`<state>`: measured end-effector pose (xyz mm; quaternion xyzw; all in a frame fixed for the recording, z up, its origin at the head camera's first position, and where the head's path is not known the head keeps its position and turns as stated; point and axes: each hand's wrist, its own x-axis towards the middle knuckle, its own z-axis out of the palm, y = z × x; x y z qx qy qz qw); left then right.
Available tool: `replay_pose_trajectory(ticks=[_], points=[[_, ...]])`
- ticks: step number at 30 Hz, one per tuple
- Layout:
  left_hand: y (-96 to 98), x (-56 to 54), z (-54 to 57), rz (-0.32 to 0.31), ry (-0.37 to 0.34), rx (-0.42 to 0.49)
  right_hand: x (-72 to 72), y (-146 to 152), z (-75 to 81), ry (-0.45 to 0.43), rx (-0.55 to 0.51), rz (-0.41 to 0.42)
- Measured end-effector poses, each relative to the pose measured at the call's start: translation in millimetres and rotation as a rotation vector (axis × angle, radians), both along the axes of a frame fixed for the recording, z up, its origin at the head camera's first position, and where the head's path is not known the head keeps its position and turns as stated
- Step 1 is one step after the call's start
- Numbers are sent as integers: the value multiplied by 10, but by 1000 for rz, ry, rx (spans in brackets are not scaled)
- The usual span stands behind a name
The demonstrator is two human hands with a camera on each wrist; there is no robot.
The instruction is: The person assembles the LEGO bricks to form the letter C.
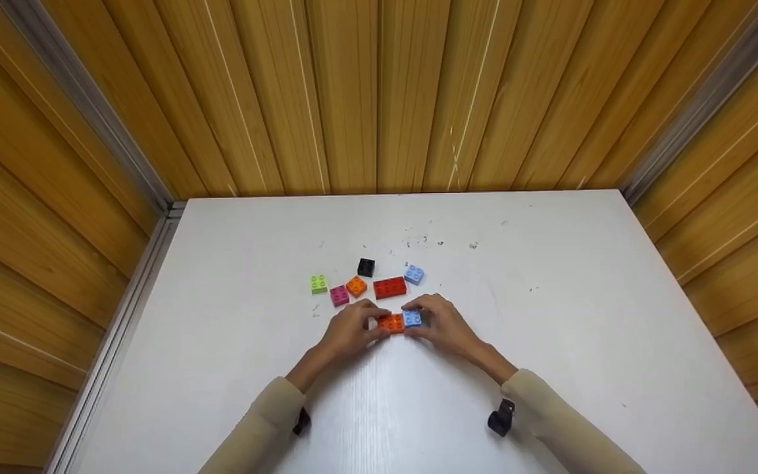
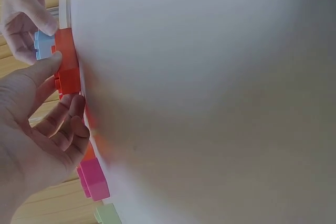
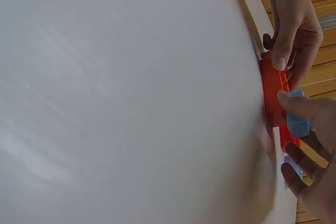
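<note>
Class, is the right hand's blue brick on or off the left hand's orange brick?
On: wrist views show the blue brick atop one end of the orange brick. Whether fully pressed down, I cannot tell.

place: panelled booth (image 1: 17, 178) | white tabletop (image 1: 616, 368) | wood-grain walls (image 1: 379, 99) | metal corner rails (image 1: 83, 99)

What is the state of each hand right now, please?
Left hand: closed, pinching the orange-red brick.
Right hand: closed, pinching the light blue brick at the orange-red brick's right end.
</note>
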<state>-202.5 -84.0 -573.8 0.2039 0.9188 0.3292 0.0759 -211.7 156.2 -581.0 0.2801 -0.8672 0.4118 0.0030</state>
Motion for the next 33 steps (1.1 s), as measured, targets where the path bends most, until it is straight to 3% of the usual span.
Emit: replay_pose_trajectory(ticks=[4, 7, 12, 16, 25, 33], points=[[-95, -8, 45, -6, -19, 42, -22, 17, -20, -23, -19, 4], [-250, -43, 110, 36, 3, 110, -25, 15, -19, -29, -35, 6], [-538, -153, 188, 193, 101, 208, -11, 38, 3, -56, -31, -3], [-715, -251, 180, 322, 140, 208, 8, 56, 26, -72, -12, -17], [-831, -427, 47, 439, 35, 112, 34, 54, 51, -104, 13, -57], [-867, -445, -2, 445, 5, 134, 21, 38, 49, -114, 19, -60]])
